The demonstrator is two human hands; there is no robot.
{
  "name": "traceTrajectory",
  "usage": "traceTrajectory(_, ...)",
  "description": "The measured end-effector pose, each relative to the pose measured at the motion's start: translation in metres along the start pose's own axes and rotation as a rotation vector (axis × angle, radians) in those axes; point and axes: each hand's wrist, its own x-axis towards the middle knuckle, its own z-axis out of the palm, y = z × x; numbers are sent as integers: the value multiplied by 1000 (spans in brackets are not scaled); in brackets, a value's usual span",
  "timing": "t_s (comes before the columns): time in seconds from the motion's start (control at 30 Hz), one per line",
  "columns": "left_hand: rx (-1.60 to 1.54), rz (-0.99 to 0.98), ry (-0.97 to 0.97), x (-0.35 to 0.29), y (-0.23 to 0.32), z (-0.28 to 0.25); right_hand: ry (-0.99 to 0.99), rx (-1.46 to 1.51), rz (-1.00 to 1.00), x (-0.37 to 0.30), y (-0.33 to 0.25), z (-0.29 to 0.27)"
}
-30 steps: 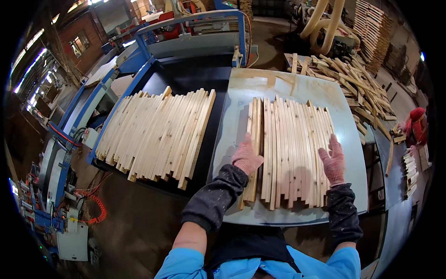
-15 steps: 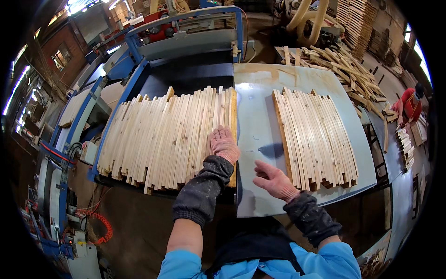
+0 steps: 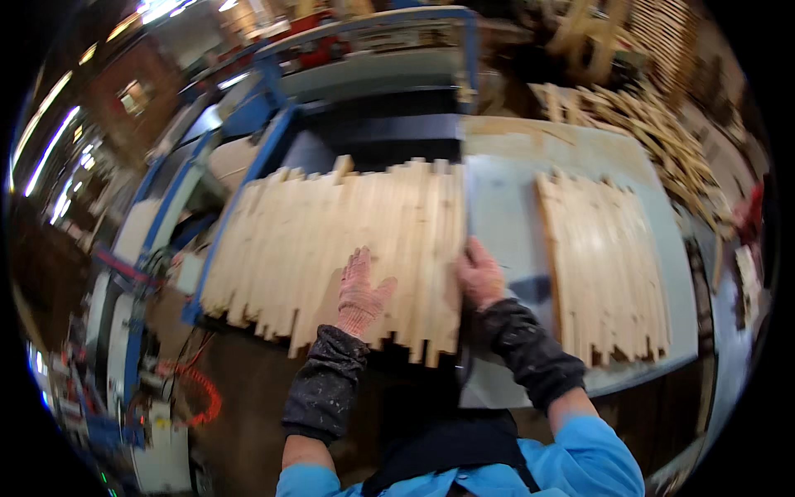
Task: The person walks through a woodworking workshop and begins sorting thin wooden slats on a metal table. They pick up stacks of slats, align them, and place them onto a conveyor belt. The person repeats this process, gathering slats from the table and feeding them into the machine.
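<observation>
A wide row of pale wooden strips [image 3: 331,232] lies side by side on the blue-framed machine bed, their near ends uneven. On top of the row my left hand [image 3: 362,290], in a pinkish work glove, rests flat with its fingers stretched out and the thumb apart. My right hand [image 3: 480,275], gloved alike, is at the right-hand edge of the row, its fingers extended against the outermost strip; motion blurs them somewhat. A second, narrower batch of wooden strips [image 3: 604,265] sits apart on the grey metal table [image 3: 505,182] to the right.
Beyond the row stands the machine's blue frame [image 3: 364,23]. A heap of loose wooden pieces [image 3: 654,137] lies at the back right. An orange coiled hose [image 3: 203,398] hangs at the lower left. At the far right, a blurred red garment [image 3: 750,217] shows near another surface.
My left hand has slid leftward over the strips from near their right edge. My right hand has moved from above the grey table to the row's right side. The view has shifted.
</observation>
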Motion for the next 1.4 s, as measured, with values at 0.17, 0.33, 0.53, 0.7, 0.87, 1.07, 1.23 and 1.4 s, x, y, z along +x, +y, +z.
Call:
traceTrajectory(0.17,302,-345,282,-22,-201,-133,-8,346,-85,16,37,19)
traceTrajectory(0.33,666,-722,298,-26,-331,-279,32,-203,20,47,14,23)
traceTrajectory(0.53,609,-870,278,-14,-376,-370,-36,-9,61,71,48,33)
traceTrajectory(0.7,747,-789,62,5,-364,-385,40,271,159,94,78,30)
traceTrajectory(0.87,472,-709,264,-24,-379,-393,6,492,121,102,86,50)
traceTrajectory(1.07,-1212,-219,-82,-88,-283,-260,26,579,75,57,36,25)
traceTrajectory(1.23,-1523,-523,-918,-191,-218,-119,74,462,130,-7,13,32)
traceTrajectory(1.4,-845,-717,-1058,-253,-228,33,95,501,267,-103,-11,12)
